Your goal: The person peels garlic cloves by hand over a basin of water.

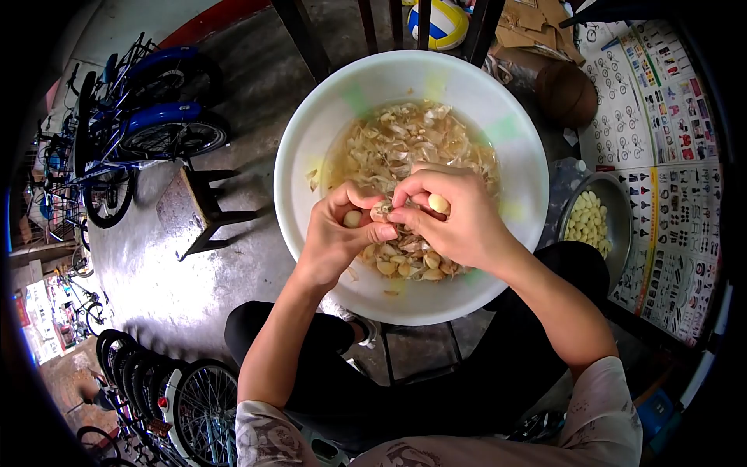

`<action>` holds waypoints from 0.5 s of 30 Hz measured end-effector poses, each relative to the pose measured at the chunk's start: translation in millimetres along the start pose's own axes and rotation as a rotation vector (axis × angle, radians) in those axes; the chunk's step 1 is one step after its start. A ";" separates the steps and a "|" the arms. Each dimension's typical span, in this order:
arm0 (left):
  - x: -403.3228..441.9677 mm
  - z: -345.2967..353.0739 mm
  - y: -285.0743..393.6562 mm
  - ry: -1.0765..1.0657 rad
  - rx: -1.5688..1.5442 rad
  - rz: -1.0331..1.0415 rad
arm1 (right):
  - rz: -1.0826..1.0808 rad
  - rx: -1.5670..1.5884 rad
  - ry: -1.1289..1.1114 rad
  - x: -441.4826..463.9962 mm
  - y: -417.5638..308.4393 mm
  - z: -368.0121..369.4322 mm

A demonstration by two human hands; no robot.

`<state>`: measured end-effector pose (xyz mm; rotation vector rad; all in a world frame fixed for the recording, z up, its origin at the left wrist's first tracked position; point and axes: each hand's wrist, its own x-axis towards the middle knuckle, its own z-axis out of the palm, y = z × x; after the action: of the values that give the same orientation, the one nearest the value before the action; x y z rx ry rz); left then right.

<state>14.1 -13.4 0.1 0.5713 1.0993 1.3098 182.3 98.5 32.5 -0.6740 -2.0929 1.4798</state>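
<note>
Both hands meet over a large white basin (299, 148) of water with floating garlic skins (420, 140) and unpeeled cloves (401, 265) near its front. Between my fingertips is a garlic clove (381, 210) with some skin on it. My left hand (334, 233) pinches this clove and also keeps a pale peeled clove against its palm. The fingers of my right hand (451, 210) press on the same clove from the other side, while another peeled clove (439, 204) is tucked in that hand.
A metal bowl of peeled cloves (587, 222) stands right of the basin. Left are a small wooden stool (191, 206) and several bicycles (167, 124). A ball (440, 25) and cardboard (537, 27) lie behind. Printed sheets (661, 171) line the right side.
</note>
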 end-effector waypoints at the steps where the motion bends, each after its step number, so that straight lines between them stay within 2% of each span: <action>1: -0.3 0.9 1.0 -0.002 0.017 -0.001 | -0.010 0.017 -0.023 -0.2 -0.3 0.0; 8: -2.0 3.8 2.0 0.017 0.038 -0.017 | -0.008 0.000 -0.073 -3.7 7.4 5.3; 10: -2.7 3.1 1.7 0.012 0.043 -0.013 | 0.071 0.153 -0.053 -4.7 8.0 6.4; 11: -2.4 3.4 2.8 0.012 0.043 -0.011 | 0.069 0.153 -0.054 -4.3 5.1 6.2; 13: -1.2 4.9 6.3 0.026 0.109 -0.033 | 0.198 0.139 0.008 -3.3 -3.3 4.7; 15: -0.8 5.1 7.5 0.029 0.127 -0.034 | 0.152 0.091 0.025 -4.2 0.1 6.1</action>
<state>15.2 -11.2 8.9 0.6265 1.2173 1.2282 181.6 91.5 30.1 -0.8275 -1.9801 1.6288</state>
